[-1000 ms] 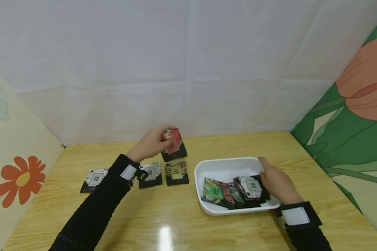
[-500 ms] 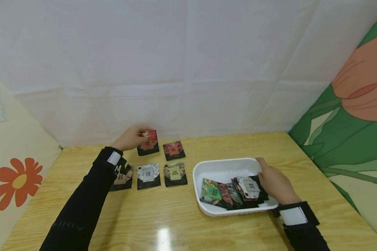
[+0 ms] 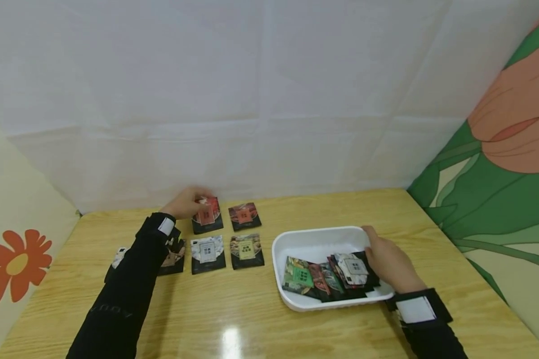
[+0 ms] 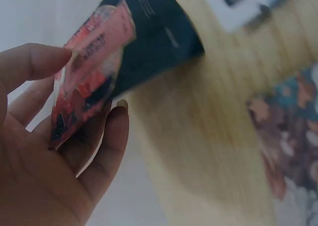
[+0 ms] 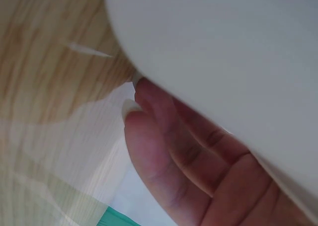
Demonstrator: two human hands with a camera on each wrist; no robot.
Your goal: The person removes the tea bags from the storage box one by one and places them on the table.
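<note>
My left hand [image 3: 186, 203] pinches a flat red-and-black sachet [image 3: 208, 220] between thumb and fingers, low over the back of the table. In the left wrist view the sachet [image 4: 107, 57] tilts, with the thumb on its printed front and fingers behind. Beside it lies another red-and-black sachet [image 3: 244, 216]. In front are a white-and-black sachet [image 3: 208, 253] and a yellow-labelled one [image 3: 247, 250]. My right hand [image 3: 393, 262] grips the right end of a white plastic tub [image 3: 312, 235]; in the right wrist view its fingers [image 5: 149, 146] curl under the rim.
Inside the tub are several sachets, a green-labelled one [image 3: 298, 275] and a white one [image 3: 352, 269] among them. Left of the row, a brown sachet [image 3: 174, 262] and a whitish one [image 3: 117, 257] are partly covered by the left sleeve. A white sheet [image 3: 260, 124] hangs behind the table.
My left hand has moved left, leaving one red sachet on the table behind the yellow-labelled one, then lowered the second red sachet beside it. The right hand stays on the tub.
</note>
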